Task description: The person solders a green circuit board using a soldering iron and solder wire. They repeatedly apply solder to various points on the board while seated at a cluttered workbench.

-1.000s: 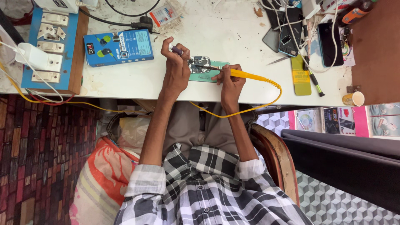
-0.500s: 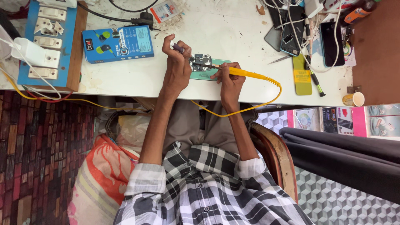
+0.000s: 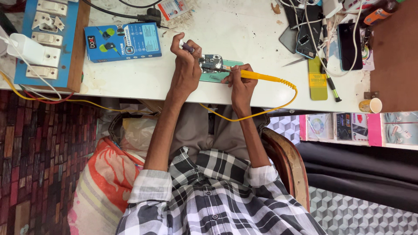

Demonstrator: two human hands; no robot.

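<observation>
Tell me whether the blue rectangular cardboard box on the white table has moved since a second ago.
No. The blue rectangular cardboard box lies in the same spot beside the blue switch board, its gap unchanged; only the camera view shifted slightly.

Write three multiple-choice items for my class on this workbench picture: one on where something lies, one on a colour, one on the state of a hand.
1. Where does the blue box lie?
A. On the white table, on the far side of the left hand from the right hand
B. On the person's lap
C. On the patterned floor

2. What colour is the handle of the soldering iron?
A. Red
B. Yellow
C. Green

3. What is the right hand doing?
A. Resting open on the chair arm
B. Gripping the soldering iron, tip at the small circuit board
C. Lifting a phone

Answers:
1 A: the box sits flat on the tabletop, beyond the left hand.
2 B: handle and cord are both yellow.
3 B: the fingers close around the handle, and the tip reaches the board.
</observation>
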